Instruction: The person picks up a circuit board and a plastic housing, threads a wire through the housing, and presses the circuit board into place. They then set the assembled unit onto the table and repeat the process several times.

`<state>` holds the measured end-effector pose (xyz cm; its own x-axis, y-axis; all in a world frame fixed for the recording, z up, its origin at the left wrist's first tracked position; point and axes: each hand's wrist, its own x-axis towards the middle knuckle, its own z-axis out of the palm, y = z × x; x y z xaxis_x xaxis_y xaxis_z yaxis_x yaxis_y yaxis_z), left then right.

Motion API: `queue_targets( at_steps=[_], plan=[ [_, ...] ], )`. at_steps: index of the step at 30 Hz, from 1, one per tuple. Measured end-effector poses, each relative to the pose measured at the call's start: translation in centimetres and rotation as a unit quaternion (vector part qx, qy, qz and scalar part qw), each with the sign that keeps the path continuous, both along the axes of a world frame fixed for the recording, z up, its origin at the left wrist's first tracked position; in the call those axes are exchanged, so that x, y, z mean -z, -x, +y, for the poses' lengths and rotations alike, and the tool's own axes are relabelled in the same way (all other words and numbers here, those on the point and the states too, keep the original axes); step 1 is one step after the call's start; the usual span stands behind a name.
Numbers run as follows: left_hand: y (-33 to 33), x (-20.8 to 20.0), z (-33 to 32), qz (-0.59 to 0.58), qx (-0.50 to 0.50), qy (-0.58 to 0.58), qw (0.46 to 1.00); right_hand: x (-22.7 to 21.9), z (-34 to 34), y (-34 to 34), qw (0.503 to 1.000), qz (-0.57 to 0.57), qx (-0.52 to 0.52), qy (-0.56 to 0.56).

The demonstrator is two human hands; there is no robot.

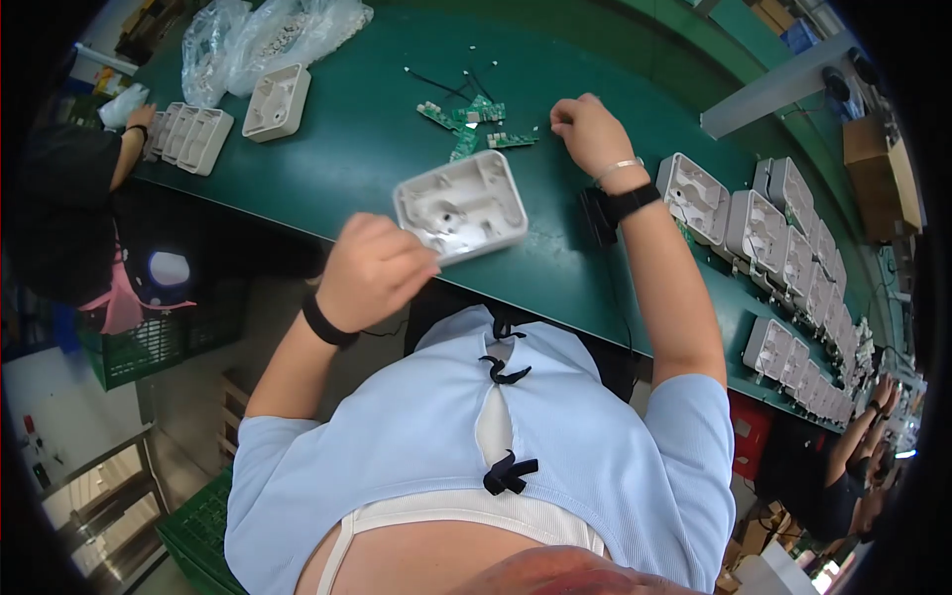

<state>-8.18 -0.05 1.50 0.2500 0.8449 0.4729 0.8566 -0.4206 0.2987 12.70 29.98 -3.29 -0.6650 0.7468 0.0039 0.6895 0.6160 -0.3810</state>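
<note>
A shallow white plastic housing (476,213) with moulded ribs and a round post inside lies open side up near the table's front edge. At its near left corner is my left hand (372,263), fingers closed on the edge; the hand is slightly blurred. Farther right, my right hand (592,137) is raised over the table with its fingers curled together. Whatever it may hold is hidden. Between the hands, beyond the housing, several green circuit boards (478,111) lie in a loose pile with thin black wires. One board (511,140) lies closest to my right hand.
Another white housing (277,102) and clear plastic bags of small parts (283,40) stand at the far left of the green table (347,129). Rows of housings (759,230) fill the right side. Co-workers sit left and far right. A grey post (778,84) rises at back right.
</note>
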Motion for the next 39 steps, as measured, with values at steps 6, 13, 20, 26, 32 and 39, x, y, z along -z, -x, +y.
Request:
queue_targets(
  at_steps=[6, 13, 20, 26, 32, 39],
  plan=[
    [-4.3, 2.2, 1.8, -0.013, 0.075, 0.035, 0.996, -3.5, -6.9, -6.5, 0.941, 0.328, 0.059, 0.061],
    [-6.1, 4.3, 3.0, 0.03, 0.097, 0.052, 0.994, -2.1, -13.4, -13.7, 0.811, 0.463, 0.166, 0.316],
    [-6.8, 3.8, 3.1, -0.096, -0.056, 0.075, 0.991, -0.4, -16.9, -19.1, 0.755, 0.476, 0.303, 0.333],
    [-6.5, 5.4, 4.1, -0.197, -0.05, 0.202, 0.958, -0.2, -17.5, -21.6, 0.678, 0.505, 0.371, 0.384],
    [-6.9, 5.5, 4.1, -0.236, -0.057, 0.198, 0.95, -1.5, -17.5, -24.4, 0.902, 0.234, 0.337, 0.138],
    [-7.4, 5.6, 4.3, -0.233, -0.046, 0.19, 0.953, -1.5, -15.9, -29.7, 0.806, 0.234, 0.384, 0.386]
  ],
)
